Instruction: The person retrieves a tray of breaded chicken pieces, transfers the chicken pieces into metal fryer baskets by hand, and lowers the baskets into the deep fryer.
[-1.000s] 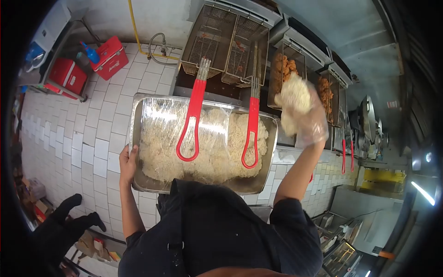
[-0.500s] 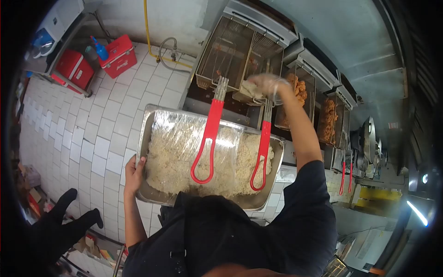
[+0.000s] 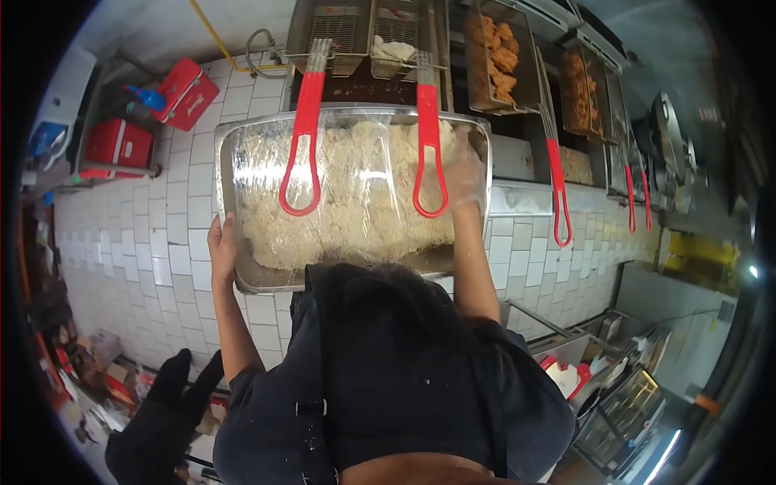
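Note:
My left hand [image 3: 222, 246] grips the left edge of a large metal tray [image 3: 267, 279], thumb over the rim. The tray holds pale, crumb-coated pieces [image 3: 428, 230], with clear plastic film [image 3: 323, 174] over much of them. My right hand [image 3: 462, 171] is inside the tray's right end, over the coated pieces; motion blurs its fingers, so its hold is unclear. Beyond the tray are two wire fryer baskets, a left one [image 3: 343, 65] and a right one [image 3: 432, 48]. A pale piece [image 3: 394, 50] lies in the right one. Their red handles [image 3: 307, 113] reach over the tray.
Farther right, one basket [image 3: 525, 101] holds browned fried pieces [image 3: 499, 56], and another holds more fried pieces [image 3: 575, 89]. Red cool boxes [image 3: 190, 93] sit on the tiled floor at upper left. A person's dark-clothed legs [image 3: 162, 412] show at lower left.
My right hand has come back from the right-hand basket into the tray's right end. A pale piece now lies in that basket. The view has shifted; my left hand stays on the tray's edge.

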`<control>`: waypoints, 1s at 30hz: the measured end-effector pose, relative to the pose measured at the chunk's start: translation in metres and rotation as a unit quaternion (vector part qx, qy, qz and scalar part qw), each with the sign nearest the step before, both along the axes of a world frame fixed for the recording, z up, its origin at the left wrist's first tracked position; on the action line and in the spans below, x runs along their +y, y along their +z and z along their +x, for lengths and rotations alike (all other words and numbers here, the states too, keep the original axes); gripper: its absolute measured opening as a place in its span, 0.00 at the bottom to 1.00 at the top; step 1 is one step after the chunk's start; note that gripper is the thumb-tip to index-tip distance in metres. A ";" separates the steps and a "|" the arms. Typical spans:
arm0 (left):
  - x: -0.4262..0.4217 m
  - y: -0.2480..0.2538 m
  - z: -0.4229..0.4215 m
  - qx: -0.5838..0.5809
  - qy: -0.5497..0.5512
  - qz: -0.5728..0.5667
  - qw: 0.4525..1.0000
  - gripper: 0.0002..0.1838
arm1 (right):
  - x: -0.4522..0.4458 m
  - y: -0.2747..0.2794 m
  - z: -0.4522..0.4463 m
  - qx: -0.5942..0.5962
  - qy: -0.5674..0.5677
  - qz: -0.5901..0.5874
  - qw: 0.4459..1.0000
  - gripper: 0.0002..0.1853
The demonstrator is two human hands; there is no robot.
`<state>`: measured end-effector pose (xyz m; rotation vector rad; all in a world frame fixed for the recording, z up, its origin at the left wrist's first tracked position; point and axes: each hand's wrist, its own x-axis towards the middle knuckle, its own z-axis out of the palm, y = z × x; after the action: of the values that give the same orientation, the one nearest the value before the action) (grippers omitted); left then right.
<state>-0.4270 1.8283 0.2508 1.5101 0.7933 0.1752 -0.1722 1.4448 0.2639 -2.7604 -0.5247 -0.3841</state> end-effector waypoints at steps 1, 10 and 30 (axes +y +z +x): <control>-0.001 0.002 0.001 -0.002 0.010 -0.011 1.000 0.18 | 0.003 0.006 0.006 0.047 -0.061 -0.015 0.997 0.41; -0.003 -0.001 -0.002 -0.033 0.017 -0.021 0.999 0.16 | -0.014 0.029 -0.043 0.269 -0.018 -0.048 0.962 0.43; -0.001 0.000 -0.001 -0.042 0.007 -0.057 0.997 0.18 | 0.020 0.004 -0.008 0.374 0.133 0.208 0.894 0.32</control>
<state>-0.4278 1.8269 0.2511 1.3810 0.7348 0.1989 -0.1807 1.4646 0.2680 -2.1387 -0.5181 0.5556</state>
